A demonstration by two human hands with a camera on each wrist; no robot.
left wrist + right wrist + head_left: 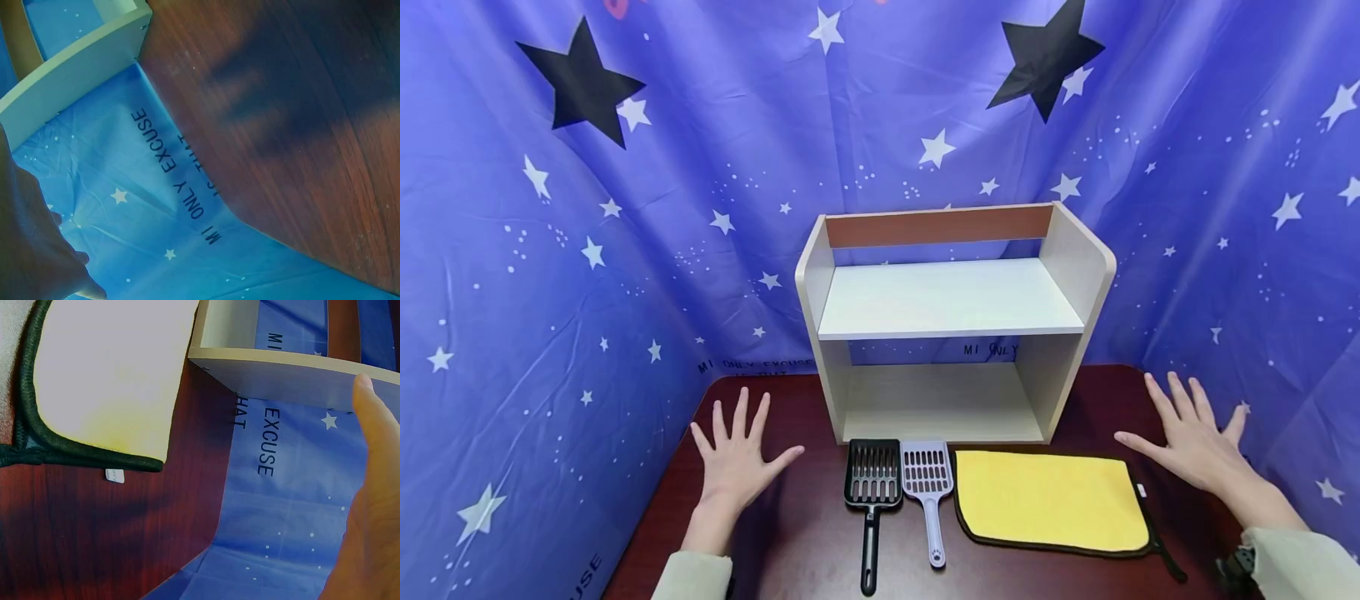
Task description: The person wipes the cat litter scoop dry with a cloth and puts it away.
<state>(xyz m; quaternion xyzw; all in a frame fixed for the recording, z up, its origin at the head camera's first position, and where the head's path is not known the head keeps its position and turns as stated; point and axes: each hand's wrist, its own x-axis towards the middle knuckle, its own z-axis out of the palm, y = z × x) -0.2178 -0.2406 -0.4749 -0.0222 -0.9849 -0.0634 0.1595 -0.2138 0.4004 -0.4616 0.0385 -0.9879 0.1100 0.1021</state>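
Note:
My left hand [733,462] is raised at the left of the table, fingers spread, holding nothing. Over on the right, my right hand [1198,446] is likewise spread and holds nothing. Between them lie a black slotted litter scoop [871,492] and, beside it, a pale lilac slotted litter scoop [928,479] with a paw print on its handle. Nearest to the right hand is a yellow zip pouch or folded cloth [1052,502] with dark edging and a small white tag; which kind I cannot tell. In the right wrist view this yellow piece [106,381] looks washed out.
A two-tier wooden shelf [951,300] stands behind the scoops, its lower board close to their heads. The dark red wood table [797,533] has rounded far corners. A blue star-printed curtain [760,167] hangs round the back and both sides.

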